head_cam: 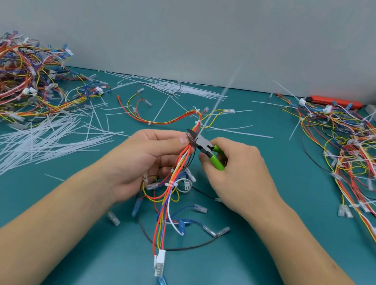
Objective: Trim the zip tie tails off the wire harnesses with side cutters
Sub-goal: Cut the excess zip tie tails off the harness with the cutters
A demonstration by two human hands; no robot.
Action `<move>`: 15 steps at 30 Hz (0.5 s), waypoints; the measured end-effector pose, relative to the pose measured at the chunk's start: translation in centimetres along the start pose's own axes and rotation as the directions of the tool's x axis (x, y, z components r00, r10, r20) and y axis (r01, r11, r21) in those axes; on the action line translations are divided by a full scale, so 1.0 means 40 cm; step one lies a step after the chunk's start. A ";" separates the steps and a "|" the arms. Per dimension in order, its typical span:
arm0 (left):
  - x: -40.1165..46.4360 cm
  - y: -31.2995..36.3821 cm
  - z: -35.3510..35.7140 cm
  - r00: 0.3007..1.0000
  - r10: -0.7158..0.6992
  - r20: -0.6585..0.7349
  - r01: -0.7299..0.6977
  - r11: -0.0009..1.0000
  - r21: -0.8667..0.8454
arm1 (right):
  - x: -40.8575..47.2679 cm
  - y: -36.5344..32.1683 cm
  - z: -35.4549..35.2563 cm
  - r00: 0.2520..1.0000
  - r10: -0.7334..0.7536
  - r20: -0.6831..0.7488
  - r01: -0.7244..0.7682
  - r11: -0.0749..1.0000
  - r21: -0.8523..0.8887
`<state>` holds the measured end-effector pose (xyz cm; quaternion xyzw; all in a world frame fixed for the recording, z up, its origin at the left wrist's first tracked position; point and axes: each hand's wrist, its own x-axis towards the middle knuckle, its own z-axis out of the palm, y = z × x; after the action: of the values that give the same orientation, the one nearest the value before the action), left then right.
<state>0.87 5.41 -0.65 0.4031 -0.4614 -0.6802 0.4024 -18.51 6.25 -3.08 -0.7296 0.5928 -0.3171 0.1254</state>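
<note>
While your left hand (pixel 151 158) has its fingers curled round the wire harness (pixel 177 165) and holds it up off the bench (pixel 248 266), your right hand (pixel 239 174) is wrapped round the green handles of the side cutters (pixel 206 148), with the blades set against the bundle just above your left thumb. The zip tie tail (pixel 220 97) rises from that spot as a long, blurred white strip, slanting up and to the right. How far the blades have closed on it cannot be told from here.

Before you squeeze, it would be wise to lay the flat face of the cutters flush against the tie's head, so that no sharp stub is left. Check that only the white tail sits between the blades; the red and orange wires run right beside them and could be nicked. Keep the bundle steady with your left thumb clear of the cutting edge.

The freed tail will likely spring away. A heap of cut tails (pixel 39 138) lies at the left of the bench, and untrimmed harnesses (pixel 361 152) wait at the right.
</note>
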 end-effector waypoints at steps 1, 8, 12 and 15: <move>0.001 -0.001 0.000 1.000 -0.002 -0.001 0.002 1.000 0.001 | 0.000 -0.002 -0.001 1.000 -0.010 0.001 0.010 1.000 -0.002; 0.002 -0.005 0.002 1.000 -0.004 0.010 0.004 1.000 0.007 | -0.002 -0.002 -0.009 0.999 -0.013 0.046 0.014 1.000 -0.009; 0.003 -0.006 0.001 1.000 -0.001 0.018 0.001 1.000 0.009 | -0.004 0.000 -0.003 0.999 0.007 0.044 -0.006 1.000 -0.014; 0.003 -0.006 0.000 1.000 -0.001 0.016 0.001 1.000 0.005 | 0.001 0.005 -0.001 0.996 0.054 0.066 -0.052 0.998 -0.028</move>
<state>0.81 5.36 -0.91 0.3988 -0.4659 -0.6825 0.3976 -18.69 6.18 -3.14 -0.7254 0.6114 -0.2815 0.1437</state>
